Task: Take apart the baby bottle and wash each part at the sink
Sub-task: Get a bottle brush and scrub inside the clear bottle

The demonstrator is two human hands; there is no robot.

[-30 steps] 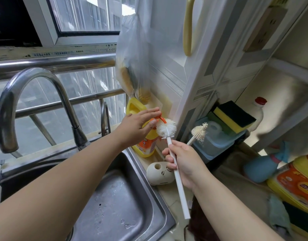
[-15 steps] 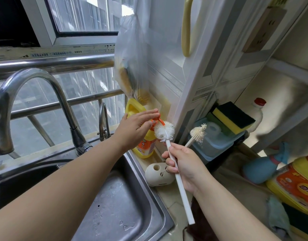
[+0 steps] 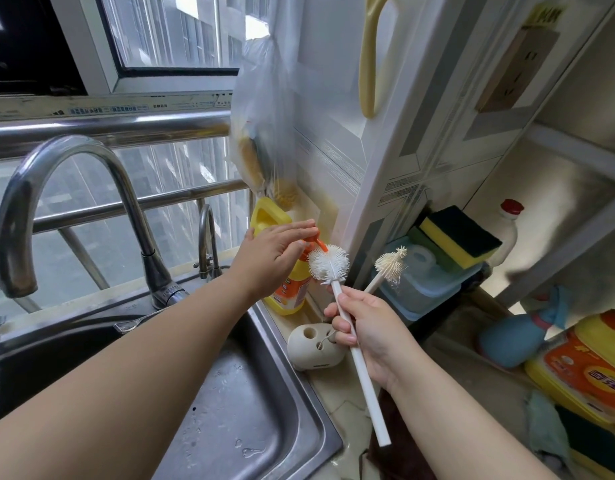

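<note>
While the left hand [image 3: 276, 252] lies with straight fingers pressing the orange pump of the yellow soap bottle [image 3: 288, 289], the right hand [image 3: 363, 329] grips two brushes.

Head view, places taken from the sink [image 3: 264, 410]:
- Soap bottle: on the ledge at the sink's far right corner.
- Large brush [image 3: 328, 263]: white, round head just under the pump spout; stiff, light handle held near its middle.
- Small brush [image 3: 391, 263]: cream, pointing right, away from the sink.
- Brush holder [image 3: 313, 346]: on the counter beside the sink's right rim.
- Tap [image 3: 74, 202]: behind the sink's left.
- Baby bottle: not in view; likely light and slippery once soapy, best gripped around its body.
</note>
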